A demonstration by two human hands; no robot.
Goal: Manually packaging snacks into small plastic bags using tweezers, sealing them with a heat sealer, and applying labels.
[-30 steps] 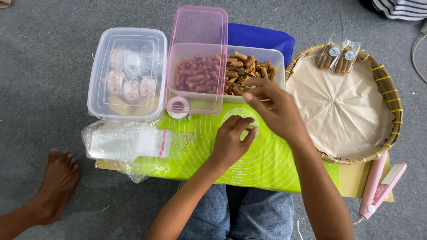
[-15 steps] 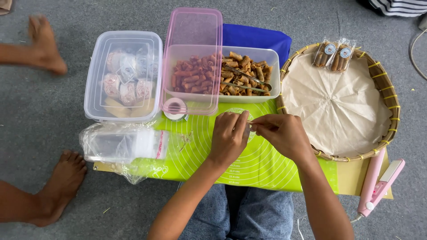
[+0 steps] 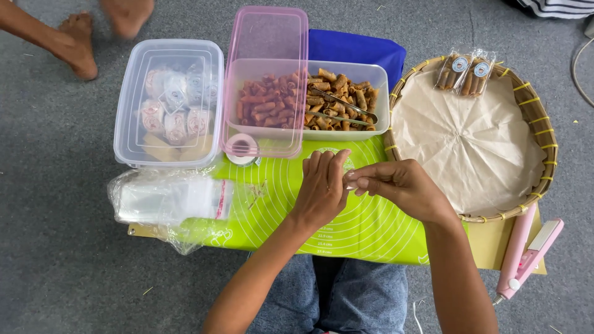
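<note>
Fingertips of both hands meet above the green mat [image 3: 278,204], pinching something small and clear between them, most likely a little plastic bag, though it is too small to tell for sure. Left hand [image 3: 322,185] has fingers bunched and curled over the item, thumb hidden. Right hand [image 3: 402,188] pinches with thumb and forefinger, other fingers loosely folded. Both hover just over the mat, in front of the open snack box [image 3: 337,102].

That box holds brown rolled snacks, with metal tongs [image 3: 343,108] lying across them. A pink lid [image 3: 266,80] leans over its left part. Left of it stands a closed clear box [image 3: 168,102] with wrapped rounds inside. A tape roll [image 3: 241,148] sits just in front of the pink lid. A stack of clear bags [image 3: 167,199] lies on the mat's left end. To the right, a woven tray [image 3: 538,124] lined with paper carries two filled snack packets [image 3: 465,71] at its far rim. A pink sealer [image 3: 526,253] lies near the tray's front edge. Another person's bare feet [image 3: 80,37] show at top left.

Doing this well, by my judgement: rub the two film layers apart with the fingertips, keep the grip light so the mouth opens without tearing, and hold it low over the mat, close to the snacks.
</note>
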